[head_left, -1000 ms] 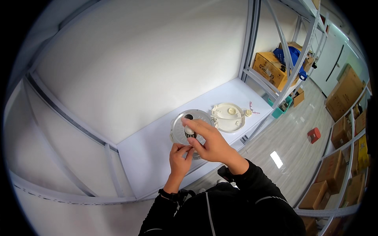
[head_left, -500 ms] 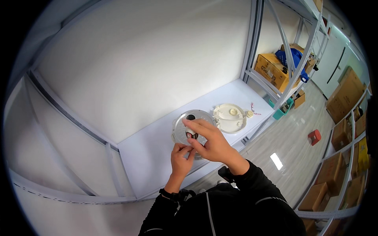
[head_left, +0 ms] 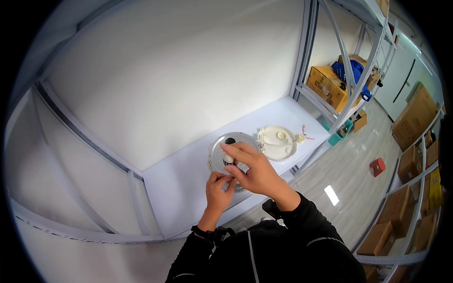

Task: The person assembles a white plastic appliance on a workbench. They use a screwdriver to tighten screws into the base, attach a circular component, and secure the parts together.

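Observation:
A round silver metal lid-like disc with a black hole near its far rim lies on the white shelf. My right hand reaches over the disc, its fingers pinching a small pale part at the disc's middle. My left hand is just below, fingertips touching the same small part and the disc's near edge. A cream round plastic cover lies to the right of the disc.
A small cream knob and red wires lie by the cover. Metal shelf uprights rise at the right, with cardboard boxes and a blue item behind. More boxes line the right wall; a red object sits on the floor.
Both hands stay on the disc; my right fingers have shifted slightly over its middle, and the black hole near the far rim is now uncovered.

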A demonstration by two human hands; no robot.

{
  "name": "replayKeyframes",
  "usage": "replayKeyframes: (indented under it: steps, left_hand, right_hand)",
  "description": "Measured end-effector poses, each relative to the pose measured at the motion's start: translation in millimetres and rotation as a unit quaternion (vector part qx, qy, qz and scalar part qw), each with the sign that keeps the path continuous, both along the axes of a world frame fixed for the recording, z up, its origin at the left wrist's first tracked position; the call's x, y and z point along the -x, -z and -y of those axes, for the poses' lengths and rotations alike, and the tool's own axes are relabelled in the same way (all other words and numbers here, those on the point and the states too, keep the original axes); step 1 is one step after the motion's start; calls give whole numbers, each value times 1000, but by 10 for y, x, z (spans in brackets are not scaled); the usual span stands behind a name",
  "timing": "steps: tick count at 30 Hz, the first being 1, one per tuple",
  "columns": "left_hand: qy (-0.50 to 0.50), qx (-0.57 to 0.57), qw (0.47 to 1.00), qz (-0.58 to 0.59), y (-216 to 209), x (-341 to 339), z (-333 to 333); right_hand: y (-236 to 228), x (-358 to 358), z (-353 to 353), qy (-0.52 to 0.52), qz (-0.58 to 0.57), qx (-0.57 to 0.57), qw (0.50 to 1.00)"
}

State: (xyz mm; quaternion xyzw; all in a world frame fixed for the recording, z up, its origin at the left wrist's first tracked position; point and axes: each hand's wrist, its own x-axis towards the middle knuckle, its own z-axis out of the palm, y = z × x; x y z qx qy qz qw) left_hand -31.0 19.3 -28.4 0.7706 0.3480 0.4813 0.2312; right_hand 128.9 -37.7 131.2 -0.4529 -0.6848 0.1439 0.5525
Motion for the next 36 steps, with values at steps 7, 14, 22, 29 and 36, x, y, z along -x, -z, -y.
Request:
replayKeyframes:
  steps: [7,14,22,29,36]
  left_hand:
    - [2,13,1000,-2,-16,-4,33]
    - [2,20,1000,7,6,-23,40]
    - [-1,22,1000,-3,-2,-30,39]
    - [-10,22,1000,-11,-61,-31,75]
    - [-5,10,1000,1,-52,-39,73]
  right_hand:
    - [7,-97,-53,82,41,-60,994]
    - [102,-176,-63,18,10,-43,999]
    - [76,-84,-58,14,-28,-84,996]
    - [135,-194,-17,44,17,-27,999]
    - [77,-138,24,35,35,-79,996]
